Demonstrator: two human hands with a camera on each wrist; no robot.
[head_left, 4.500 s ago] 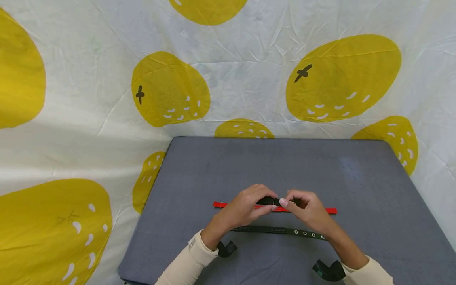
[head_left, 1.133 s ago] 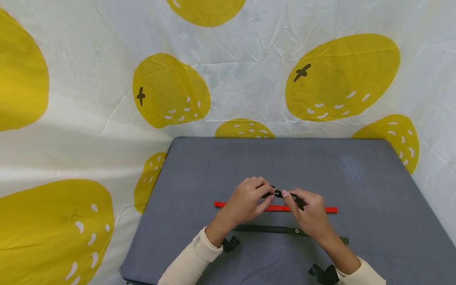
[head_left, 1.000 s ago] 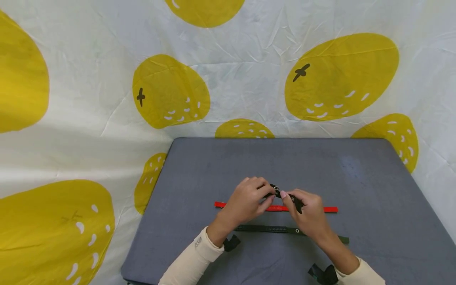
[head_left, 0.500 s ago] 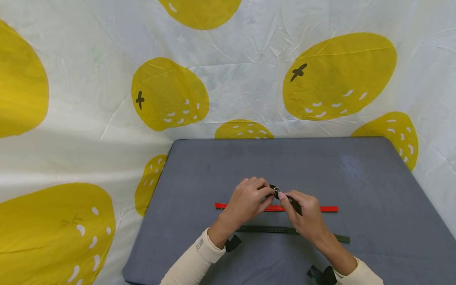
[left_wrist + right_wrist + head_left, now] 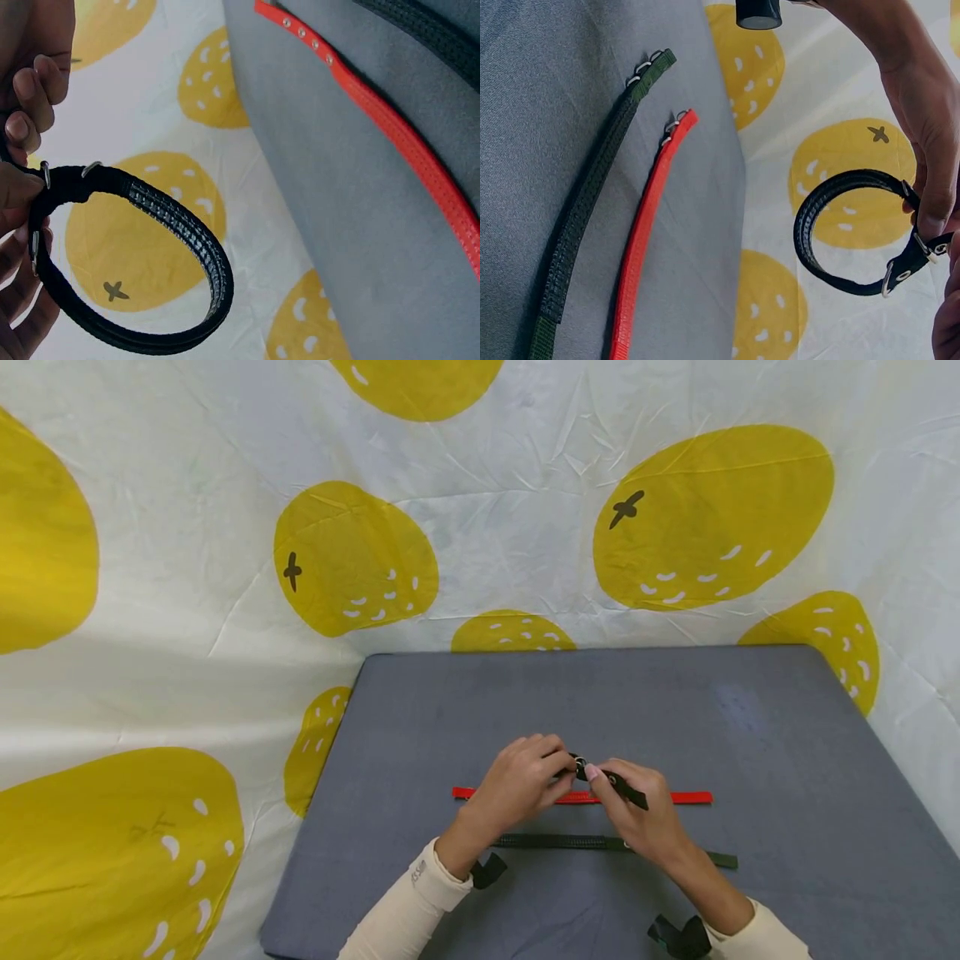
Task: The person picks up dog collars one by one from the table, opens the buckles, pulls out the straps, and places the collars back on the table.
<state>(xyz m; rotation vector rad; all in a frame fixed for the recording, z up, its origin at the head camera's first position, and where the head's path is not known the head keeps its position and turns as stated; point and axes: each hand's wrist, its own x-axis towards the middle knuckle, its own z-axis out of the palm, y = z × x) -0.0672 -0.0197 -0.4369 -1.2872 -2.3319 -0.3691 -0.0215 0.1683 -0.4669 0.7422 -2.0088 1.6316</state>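
A black collar (image 5: 804, 232), bent round into a loop, is held up above the table between both hands. Near its metal buckle (image 5: 925, 244), the left hand (image 5: 517, 785) pinches the band; its thumb lies along the strap in the right wrist view. The right hand (image 5: 641, 814) grips the collar's free end, whose tail (image 5: 628, 792) sticks out over that hand in the head view. Padded stitching lines the loop in the left wrist view, where a metal ring (image 5: 91, 169) stands on the band. Fingers partly hide the buckle area.
Beneath the hands a red collar (image 5: 693, 797) lies stretched across the grey table (image 5: 450, 710). Closer to the person lies a dark green collar (image 5: 555, 841), with metal rings at one end. A white cloth (image 5: 517, 552) printed with yellow fruit hangs behind and left.
Since the earliest frame both hands have shifted slightly away from the person, and the buckle hardware has come into sight between them. Lately the tail at the right hand has swung outward to the right.
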